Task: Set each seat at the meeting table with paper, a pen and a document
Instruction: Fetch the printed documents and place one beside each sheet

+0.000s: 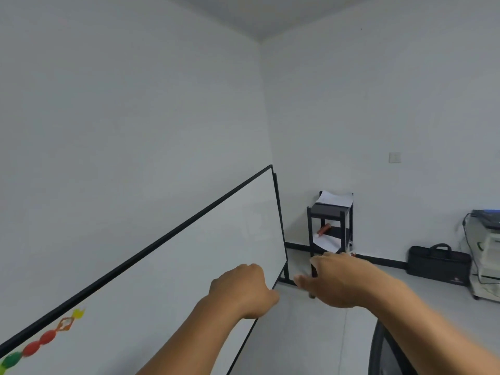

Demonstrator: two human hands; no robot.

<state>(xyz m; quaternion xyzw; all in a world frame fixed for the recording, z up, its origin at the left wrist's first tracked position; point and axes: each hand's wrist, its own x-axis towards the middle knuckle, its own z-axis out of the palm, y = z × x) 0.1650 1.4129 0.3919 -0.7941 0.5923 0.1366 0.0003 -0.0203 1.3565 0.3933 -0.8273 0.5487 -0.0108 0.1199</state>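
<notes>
Both hands reach forward. The left hand (243, 286) is curled, and I cannot tell if its grip holds anything. The right hand (335, 280) has its fingers spread apart. White paper (335, 198) lies on top of a black shelf (328, 212) in the far corner, beside a whiteboard (162, 266).

Two pale grey-white walls (135, 104) meet at a corner right of centre, under a plain ceiling (270, 12). A black-framed whiteboard (189, 253) stands along the left wall, coloured magnets (40, 342) near its lower left edge. A small black shelf unit (330, 228) stands against the far wall. A wall switch (395, 157) sits higher up. A black bag (438, 262) rests on the light floor (311, 334) by the dark skirting (384, 259).
</notes>
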